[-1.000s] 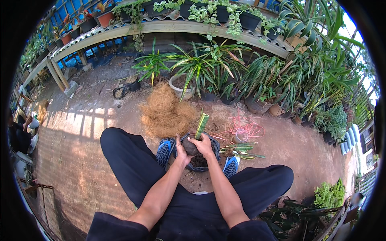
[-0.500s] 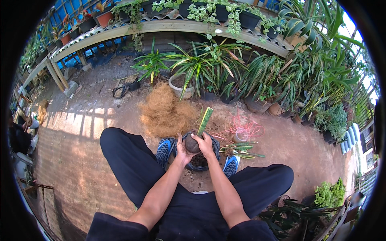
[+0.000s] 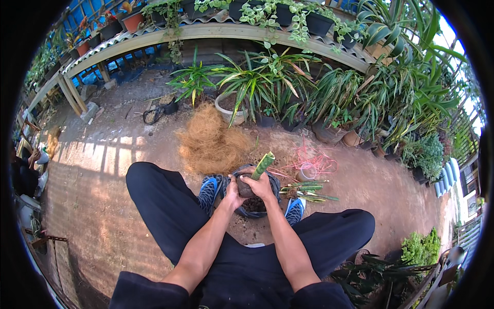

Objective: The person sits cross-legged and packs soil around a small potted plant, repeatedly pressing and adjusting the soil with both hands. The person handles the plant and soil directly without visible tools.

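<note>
Between my hands is a dark ball of soil (image 3: 245,188) with an upright snake plant leaf (image 3: 264,165), green with yellow edges, standing out of it. My left hand (image 3: 233,192) is wrapped round the ball's left side. My right hand (image 3: 259,184) curls over its right side and top, by the foot of the leaf. Just below the ball sits a black plastic bag (image 3: 274,198) with dark soil (image 3: 254,205) in it, on the ground between my shoes.
Brown fibre (image 3: 212,144) lies heaped beyond the bag. To the right are cut snake plant leaves (image 3: 312,194), a clear plastic cup (image 3: 306,172) and tangled pink string (image 3: 321,159). Potted plants (image 3: 252,85) line the far side under a plant shelf (image 3: 226,32). Another person (image 3: 23,172) sits at far left.
The soil ball has been turned in my hands, so the leaf tilts more to the right. My right hand has shifted over its top, and my left fingers have closed more round the side.
</note>
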